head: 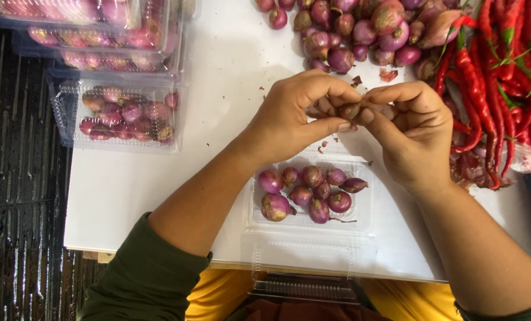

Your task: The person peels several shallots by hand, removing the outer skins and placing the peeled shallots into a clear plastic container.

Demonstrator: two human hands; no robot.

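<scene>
1. I see my left hand (295, 116) and right hand (411, 128) meeting above the counter (218, 77), fingertips pinched together on one small shallot (349, 110) held between them.
2. The left hand closes on the shallot with thumb and forefinger; the right hand grips it from the other side, its fingers curled in.
3. Directly below the hands lies an open clear plastic tray (310, 229), its lid folded out towards me, holding a cluster of peeled purple shallots (308, 193).
4. Above the hands, a loose heap of shallots (360, 30) sits on the white counter, with flakes of skin (388, 75) just beside it.
5. To the right of my right hand lies a pile of red chillies (497, 77) with green stems, touching the heap.
6. Well apart on the left, closed clear boxes (120, 113) filled with shallots stand stacked at the counter's edge.
</scene>
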